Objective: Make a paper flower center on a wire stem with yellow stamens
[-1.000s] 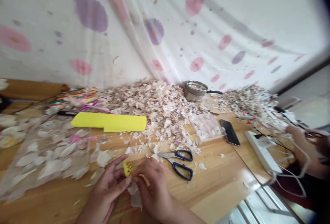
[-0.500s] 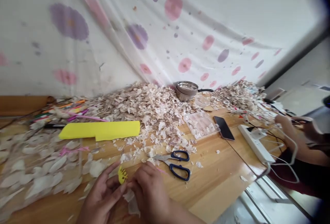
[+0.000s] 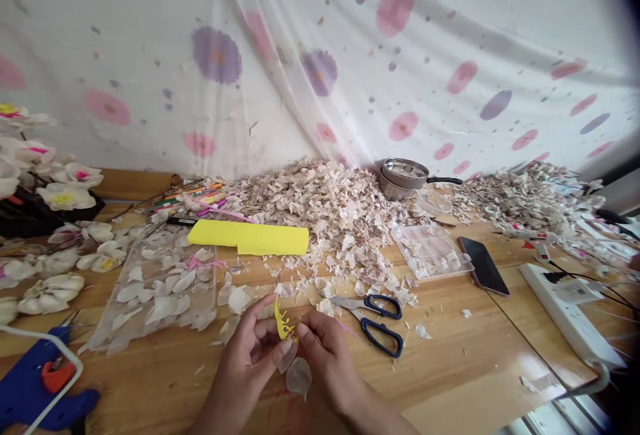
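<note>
My left hand (image 3: 253,348) pinches a small yellow fringed piece (image 3: 283,320) between thumb and fingers, its cut strands facing right. Against the piece, the fingertips of my right hand (image 3: 327,348) are closed; what they grip is hidden. Pale translucent petals (image 3: 299,376) hang just below my fingertips, and I cannot tell which hand bears them. Blue-handled scissors (image 3: 373,315) lie partly open on the table, right of my right hand. Behind both hands rests a yellow sheet (image 3: 250,237), folded or cut with a step in its lower edge.
A clear tray of loose petals (image 3: 95,335), finished flowers (image 3: 65,195) and a blue glue gun (image 3: 43,375) are at left. A petal heap (image 3: 320,201) and metal bowls (image 3: 400,178) stand behind. Rightward lie a compartment box (image 3: 430,271), phone (image 3: 483,265) and power strip (image 3: 570,315).
The view has swung left, bringing the flowers and blue glue gun into sight, while the other person's arms at right have mostly left it. Both hands stay at the yellow fringed piece.
</note>
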Motion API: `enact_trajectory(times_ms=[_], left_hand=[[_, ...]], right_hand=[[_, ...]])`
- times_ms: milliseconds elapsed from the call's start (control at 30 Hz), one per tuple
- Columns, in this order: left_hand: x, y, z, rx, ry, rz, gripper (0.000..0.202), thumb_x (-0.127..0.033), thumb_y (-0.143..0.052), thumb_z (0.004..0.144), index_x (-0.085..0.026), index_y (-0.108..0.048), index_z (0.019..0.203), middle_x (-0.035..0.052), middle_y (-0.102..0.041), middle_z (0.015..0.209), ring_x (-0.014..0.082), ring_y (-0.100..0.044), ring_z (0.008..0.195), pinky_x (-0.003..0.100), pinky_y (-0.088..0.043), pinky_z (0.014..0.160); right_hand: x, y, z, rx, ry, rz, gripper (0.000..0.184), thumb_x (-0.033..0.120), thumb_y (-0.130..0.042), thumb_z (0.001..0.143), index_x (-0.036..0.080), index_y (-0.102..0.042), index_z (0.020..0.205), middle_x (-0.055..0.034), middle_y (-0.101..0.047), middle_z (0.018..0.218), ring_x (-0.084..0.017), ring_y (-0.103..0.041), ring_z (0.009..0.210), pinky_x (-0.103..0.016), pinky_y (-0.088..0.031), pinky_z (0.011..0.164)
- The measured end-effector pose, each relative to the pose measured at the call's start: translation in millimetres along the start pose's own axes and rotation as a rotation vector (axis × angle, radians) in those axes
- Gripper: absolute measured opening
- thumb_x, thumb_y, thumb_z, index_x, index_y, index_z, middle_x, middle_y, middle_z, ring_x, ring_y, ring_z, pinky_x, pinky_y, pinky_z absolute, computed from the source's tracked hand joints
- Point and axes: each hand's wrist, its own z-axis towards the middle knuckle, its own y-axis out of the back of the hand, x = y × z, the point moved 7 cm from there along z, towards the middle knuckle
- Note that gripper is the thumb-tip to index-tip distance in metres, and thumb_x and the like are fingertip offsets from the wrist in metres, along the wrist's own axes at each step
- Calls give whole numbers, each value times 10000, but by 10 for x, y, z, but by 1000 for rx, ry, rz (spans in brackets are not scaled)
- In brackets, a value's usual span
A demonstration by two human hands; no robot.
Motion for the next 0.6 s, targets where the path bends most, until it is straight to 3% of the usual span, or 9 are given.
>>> enact_trajectory(times_ms=[133,333,467,600], left_hand=[[14,35,16,-36,68,-124,734,-367,-772,672,-197,-389,1276,29,-668,794,197,-597,751,276,-467,682],[86,41,32,4,98,-215,697,-319,-748,714,-204,-371,1289,32,-663,839,183,-588,778,287,-450,736],[83,65,50,6,9,-153,660,-326,-729,741,-214,-384,1292,-9,-619,728,159,-555,710,256,-432,675],[53,82,33,-12,-58,-33,656,-359,-708,754,-225,-381,1308,-17,-611,711,156,-551,669,247,-429,635]], right_hand=[[280,44,-42,-21,279,-187,77,234,-537,878,184,-593,864,-35,-613,822,-170,-554,791,-279,-431,724],[393,13,-55,-51,457,-276,134,100,-571,848,203,-655,866,-32,-666,772,-166,-570,728,-277,-430,701],[379,23,-32,-79,432,-313,149,99,-541,865,187,-630,783,-28,-644,718,-162,-550,700,-267,-410,669],[309,14,-38,-19,321,-346,186,167,-483,900,186,-541,724,-21,-579,706,-163,-514,702,-265,-371,633]])
